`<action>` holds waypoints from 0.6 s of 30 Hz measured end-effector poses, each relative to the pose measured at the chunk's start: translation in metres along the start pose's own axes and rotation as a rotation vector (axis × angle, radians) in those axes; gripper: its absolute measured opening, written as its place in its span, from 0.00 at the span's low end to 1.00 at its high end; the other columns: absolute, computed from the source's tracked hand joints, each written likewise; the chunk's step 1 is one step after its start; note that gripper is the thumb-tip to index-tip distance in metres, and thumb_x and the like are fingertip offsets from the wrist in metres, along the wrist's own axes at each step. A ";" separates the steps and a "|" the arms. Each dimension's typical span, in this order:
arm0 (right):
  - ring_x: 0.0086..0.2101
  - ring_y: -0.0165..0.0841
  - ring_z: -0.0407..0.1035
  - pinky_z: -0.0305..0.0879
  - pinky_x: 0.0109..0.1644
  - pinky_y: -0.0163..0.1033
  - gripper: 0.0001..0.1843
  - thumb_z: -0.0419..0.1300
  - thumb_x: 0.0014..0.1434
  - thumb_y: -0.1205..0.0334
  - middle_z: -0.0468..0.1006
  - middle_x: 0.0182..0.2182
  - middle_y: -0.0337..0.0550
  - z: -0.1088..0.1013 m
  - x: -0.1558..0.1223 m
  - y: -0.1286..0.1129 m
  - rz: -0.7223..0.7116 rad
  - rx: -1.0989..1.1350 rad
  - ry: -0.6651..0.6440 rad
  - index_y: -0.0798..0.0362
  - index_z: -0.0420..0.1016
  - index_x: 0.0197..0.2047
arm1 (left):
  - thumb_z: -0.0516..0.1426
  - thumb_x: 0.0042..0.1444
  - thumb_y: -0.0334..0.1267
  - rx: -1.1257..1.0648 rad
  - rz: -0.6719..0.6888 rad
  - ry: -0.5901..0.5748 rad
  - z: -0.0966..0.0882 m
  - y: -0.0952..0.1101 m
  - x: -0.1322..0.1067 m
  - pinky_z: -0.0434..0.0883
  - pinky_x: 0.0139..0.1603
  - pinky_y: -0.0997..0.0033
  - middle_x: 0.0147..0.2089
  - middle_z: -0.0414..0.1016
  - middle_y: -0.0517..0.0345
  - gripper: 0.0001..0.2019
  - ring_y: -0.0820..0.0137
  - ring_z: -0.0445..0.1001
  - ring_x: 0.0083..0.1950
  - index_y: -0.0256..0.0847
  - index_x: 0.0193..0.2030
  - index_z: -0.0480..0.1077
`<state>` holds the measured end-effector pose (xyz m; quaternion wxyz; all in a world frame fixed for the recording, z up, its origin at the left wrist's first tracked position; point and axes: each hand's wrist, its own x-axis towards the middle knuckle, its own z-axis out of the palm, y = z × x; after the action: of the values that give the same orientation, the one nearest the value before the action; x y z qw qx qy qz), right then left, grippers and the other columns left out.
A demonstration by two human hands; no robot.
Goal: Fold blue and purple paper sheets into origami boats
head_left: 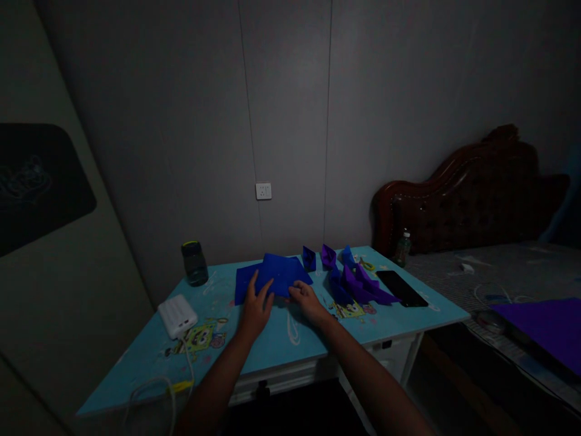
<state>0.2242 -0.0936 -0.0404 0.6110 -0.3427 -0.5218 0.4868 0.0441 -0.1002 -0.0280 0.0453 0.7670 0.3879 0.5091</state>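
A sheet of blue paper point(282, 274) lies in front of me, over darker blue paper point(242, 284) that shows at its left and right. My left hand point(258, 307) rests at the near left edge of the top sheet, its fingers spread apart. At the near right corner of that sheet, my right hand point(307, 299) has its thumb and fingers closed on the edge. Several folded paper boats stand to the right, among them a purple boat point(363, 284), a dark blue boat point(309, 259) and a smaller purple boat point(328, 257) near the wall.
A power bank point(177, 316) with a white cable and a dark bottle point(195, 264) stand on the table's left point(149, 357). Scissors point(367, 264) and a black phone point(401, 288) lie at the right. Beyond are a green bottle point(403, 248) and purple paper point(544, 330) on the bed.
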 end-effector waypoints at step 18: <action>0.28 0.34 0.71 0.67 0.37 0.38 0.22 0.66 0.49 0.40 0.78 0.26 0.39 -0.008 -0.003 -0.014 0.024 0.049 -0.067 0.51 0.72 0.32 | 0.60 0.54 0.46 -0.442 -0.273 -0.133 -0.003 -0.007 -0.007 0.78 0.35 0.71 0.56 0.72 0.46 0.24 0.72 0.78 0.33 0.39 0.56 0.71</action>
<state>0.2353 -0.1002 -0.0299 0.5957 -0.3174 -0.5255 0.5180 0.0362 -0.1007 -0.0350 0.3054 0.7107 0.3633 0.5193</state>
